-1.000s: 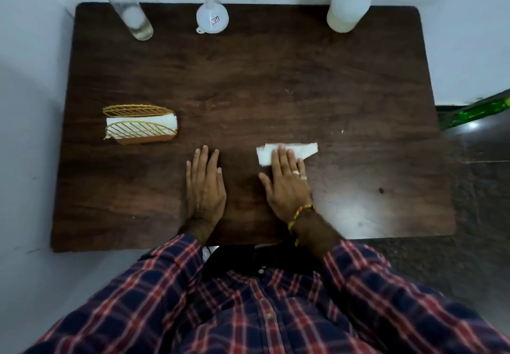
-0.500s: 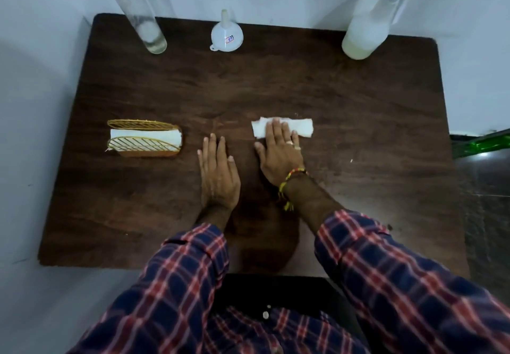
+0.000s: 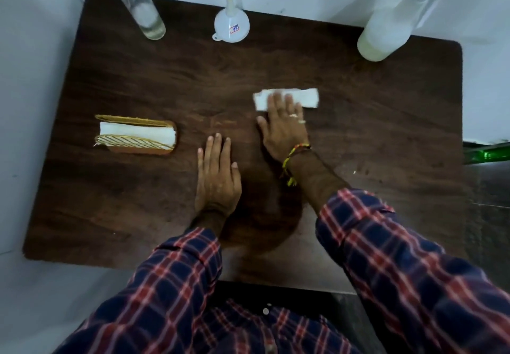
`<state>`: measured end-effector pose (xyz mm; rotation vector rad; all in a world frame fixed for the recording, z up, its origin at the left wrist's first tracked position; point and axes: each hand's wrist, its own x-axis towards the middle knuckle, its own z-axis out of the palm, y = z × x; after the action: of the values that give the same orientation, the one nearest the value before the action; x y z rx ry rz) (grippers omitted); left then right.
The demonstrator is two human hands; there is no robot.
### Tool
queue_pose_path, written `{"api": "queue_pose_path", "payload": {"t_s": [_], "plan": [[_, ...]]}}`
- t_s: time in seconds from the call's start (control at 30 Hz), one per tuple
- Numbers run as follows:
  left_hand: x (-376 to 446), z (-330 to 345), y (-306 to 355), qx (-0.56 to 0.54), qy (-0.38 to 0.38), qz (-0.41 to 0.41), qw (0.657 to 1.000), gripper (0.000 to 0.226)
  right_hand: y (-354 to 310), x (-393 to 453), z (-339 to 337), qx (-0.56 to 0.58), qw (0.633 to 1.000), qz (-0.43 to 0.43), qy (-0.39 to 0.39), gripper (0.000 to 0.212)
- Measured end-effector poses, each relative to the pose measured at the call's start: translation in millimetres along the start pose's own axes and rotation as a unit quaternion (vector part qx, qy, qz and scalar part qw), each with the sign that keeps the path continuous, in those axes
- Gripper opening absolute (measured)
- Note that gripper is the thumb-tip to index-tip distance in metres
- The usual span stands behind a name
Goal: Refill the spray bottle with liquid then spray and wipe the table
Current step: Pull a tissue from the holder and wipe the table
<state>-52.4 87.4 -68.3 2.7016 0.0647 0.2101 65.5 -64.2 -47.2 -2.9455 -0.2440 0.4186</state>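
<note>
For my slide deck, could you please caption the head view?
Right hand presses a folded tissue onto the wooden table; left hand rests flat.

dark wood-grain table (image 3: 138,72), white paper towel (image 3: 309,98)

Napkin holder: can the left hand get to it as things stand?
Probably yes. The left hand lies flat and empty on the table, with only bare wood between it and the napkin holder to its left. The right hand is busy pressing the tissue.

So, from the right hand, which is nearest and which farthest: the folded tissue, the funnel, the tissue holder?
1. Folded tissue: under the right hand fingers.
2. Funnel: back edge, centre.
3. Tissue holder: far left.
</note>
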Motion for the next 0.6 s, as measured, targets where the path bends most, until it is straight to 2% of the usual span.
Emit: {"api": "queue_pose_path", "payload": {"t_s": [0.03, 0.1, 0.2, 0.27, 0.3, 0.4, 0.5, 0.53, 0.6], "plan": [[0, 0, 0, 0.002, 0.0, 0.003, 1.0, 0.052, -10, -9, 4, -0.006, 0.999, -0.048, -0.012, 0.068], [0, 1, -2, 0.005, -0.002, 0.01, 1.0, 0.053, -16, -37, 12, -0.009, 0.997, -0.08, -0.009, 0.07], [0, 0, -2, 0.012, -0.006, 0.007, 1.0, 0.053, 12, -57, 19, -0.006, 0.998, 0.036, 0.042, 0.069], [1, 0, -1, 0.017, -0.013, 0.006, 1.0, 0.054, 31, -46, 12, 0.006, 0.991, 0.127, 0.046, 0.072], [1, 0, -2, 0.018, -0.015, 0.006, 1.0, 0.054, 34, -41, 7, 0.005, 0.99, 0.136, 0.039, 0.073], [0, 0, -4, 0.014, -0.017, 0.009, 1.0, 0.053, 17, -54, 10, -0.01, 0.998, 0.054, 0.013, 0.072], [1, -1, -3, 0.013, -0.024, 0.001, 1.0, 0.054, -10, -123, 27, -0.015, 0.999, -0.03, -0.014, 0.074], [1, -1, -3, 0.012, -0.026, 0.002, 1.0, 0.055, -10, -147, 32, -0.014, 0.999, -0.03, -0.014, 0.074], [1, -1, -2, 0.01, -0.029, 0.001, 1.0, 0.054, 5, -167, 38, -0.002, 1.0, 0.023, 0.003, 0.072]]}}
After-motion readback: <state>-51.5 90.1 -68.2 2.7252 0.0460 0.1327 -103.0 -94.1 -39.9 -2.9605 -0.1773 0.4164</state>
